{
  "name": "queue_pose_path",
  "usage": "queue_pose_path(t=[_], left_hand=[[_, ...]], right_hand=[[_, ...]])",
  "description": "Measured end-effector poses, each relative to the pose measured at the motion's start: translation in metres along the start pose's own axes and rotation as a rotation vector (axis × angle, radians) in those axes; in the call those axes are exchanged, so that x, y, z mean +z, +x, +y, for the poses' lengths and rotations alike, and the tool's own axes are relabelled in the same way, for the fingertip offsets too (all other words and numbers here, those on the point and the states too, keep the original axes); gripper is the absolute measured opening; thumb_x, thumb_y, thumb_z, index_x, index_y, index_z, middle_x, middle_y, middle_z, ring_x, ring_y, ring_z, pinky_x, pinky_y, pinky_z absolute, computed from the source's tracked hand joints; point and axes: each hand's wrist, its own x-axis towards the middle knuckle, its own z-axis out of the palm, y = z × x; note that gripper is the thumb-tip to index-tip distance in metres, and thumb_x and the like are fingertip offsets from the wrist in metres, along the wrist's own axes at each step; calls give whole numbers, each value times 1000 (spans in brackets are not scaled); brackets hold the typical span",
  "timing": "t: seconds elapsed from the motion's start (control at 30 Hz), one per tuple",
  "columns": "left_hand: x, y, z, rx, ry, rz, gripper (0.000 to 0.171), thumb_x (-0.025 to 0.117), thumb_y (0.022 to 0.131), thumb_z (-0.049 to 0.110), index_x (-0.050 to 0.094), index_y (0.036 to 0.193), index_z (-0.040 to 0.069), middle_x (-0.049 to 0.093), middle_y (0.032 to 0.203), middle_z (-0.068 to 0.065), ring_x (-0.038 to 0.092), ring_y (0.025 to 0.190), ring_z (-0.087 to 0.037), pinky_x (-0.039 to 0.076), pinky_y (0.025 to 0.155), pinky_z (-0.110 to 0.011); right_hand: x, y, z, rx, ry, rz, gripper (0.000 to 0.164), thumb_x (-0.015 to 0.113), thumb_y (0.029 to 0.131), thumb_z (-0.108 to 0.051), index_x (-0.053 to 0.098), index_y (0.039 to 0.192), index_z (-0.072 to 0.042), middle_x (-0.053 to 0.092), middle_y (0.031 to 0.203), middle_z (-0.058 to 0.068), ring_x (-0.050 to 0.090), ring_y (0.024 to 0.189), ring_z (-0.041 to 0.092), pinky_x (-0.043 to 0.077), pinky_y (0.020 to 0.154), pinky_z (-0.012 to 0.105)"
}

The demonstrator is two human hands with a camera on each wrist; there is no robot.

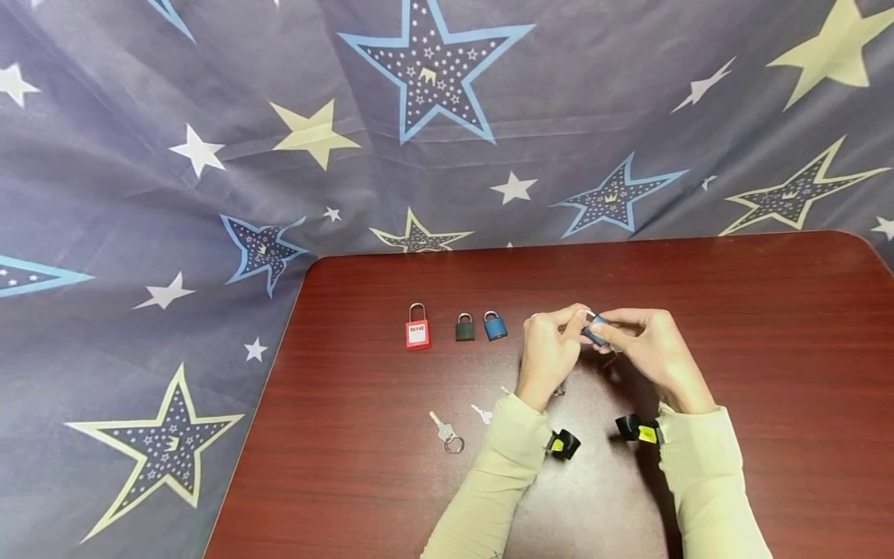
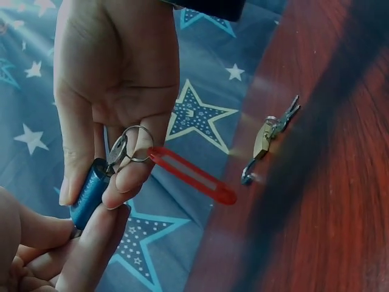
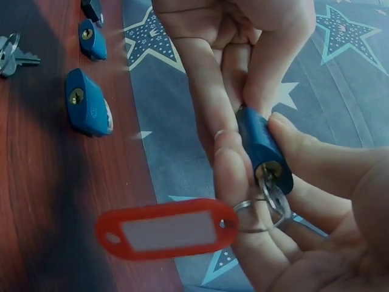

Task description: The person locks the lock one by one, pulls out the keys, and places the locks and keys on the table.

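Note:
Between both hands is a small blue padlock [image 1: 595, 331] with a key [image 3: 273, 193] in its keyhole. My left hand [image 1: 552, 349] pinches the shackle end, while the right hand [image 1: 651, 349] grips the body near the keyhole. From the key's ring [image 2: 138, 145] hangs a red tag [image 3: 167, 228] with a white label. Fingers hide most of the shackle, so whether it is latched is unclear. Beyond the hands, in the right wrist view, another blue padlock [image 3: 88, 104] stands on the table.
A red padlock [image 1: 417, 334], a dark padlock [image 1: 464, 327] and a blue padlock [image 1: 495, 326] stand in a row leftward. Nearer lie a key with a ring [image 1: 445, 432] and another key [image 1: 482, 414]. A brass-coloured padlock [image 2: 262, 141] shows in the left wrist view.

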Motion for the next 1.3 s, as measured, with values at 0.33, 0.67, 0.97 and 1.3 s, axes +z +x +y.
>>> queue_pose_path(t=[0.33,0.67,0.97,1.3], left_hand=[[-2,2,-1,-34,-253,-32,24,54,91,30,68,102,14,68,88,2,62,65,0,50,60,-21],[-2,5,-8,-147,-479,-146,27,62,85,23,66,99,0,68,85,-12,66,73,-17,53,67,-33],[-15,5,-9,-154,-483,-273,27,66,82,27,68,98,5,68,78,-3,67,75,-21,52,71,-44],[-15,5,-7,-193,-556,-220,23,67,81,20,67,98,4,68,83,-10,66,80,-29,52,70,-37]], right_hand=[[1,-2,-5,-15,27,27,42,64,83,-35,63,107,0,67,83,15,65,73,23,51,64,33],[-1,1,-5,-46,60,85,41,63,85,-30,60,110,2,67,89,11,65,72,14,51,65,27],[4,2,-2,-50,106,90,42,63,84,-32,61,107,3,68,85,12,66,73,24,52,65,33],[5,1,-3,-46,147,65,45,63,84,-32,59,112,3,67,93,14,66,79,19,52,73,35]])
